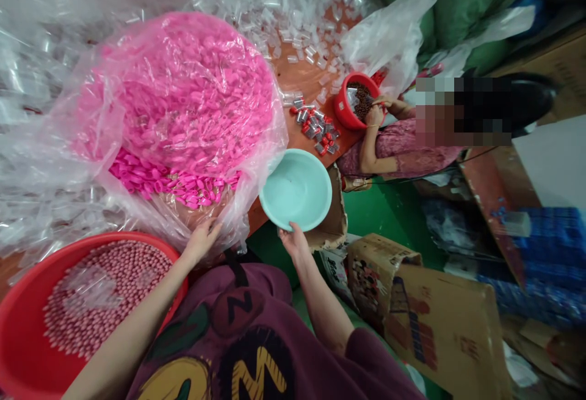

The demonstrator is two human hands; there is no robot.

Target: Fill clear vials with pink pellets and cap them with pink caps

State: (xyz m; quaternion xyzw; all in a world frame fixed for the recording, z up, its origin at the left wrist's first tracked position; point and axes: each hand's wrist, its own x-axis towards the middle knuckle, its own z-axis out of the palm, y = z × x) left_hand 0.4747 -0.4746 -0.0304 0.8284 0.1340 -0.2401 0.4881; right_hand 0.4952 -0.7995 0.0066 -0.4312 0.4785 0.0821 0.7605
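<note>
A large clear plastic bag (270,137) full of bright pink plastic pieces (183,94) lies in front of me, its lower side gaping. My left hand (204,241) is at the bag's near edge, fingers closed on the film. With my right hand (294,240) I grip the near rim of a light blue plastic bowl (296,186); thumb over the rim, fingers beneath. Nothing shows inside the bowl. It is beside the bag, above the table's edge and an open carton. At lower left stands a big red basin (151,242) holding many small pink beads (114,290).
Clear plastic containers (293,40) litter the table (293,76). Across from me a co-worker's hands (378,113) work at a red bucket (348,110) of brown beads, near red-capped containers (315,125). Cardboard boxes (439,320) stand at right on the green floor (394,210).
</note>
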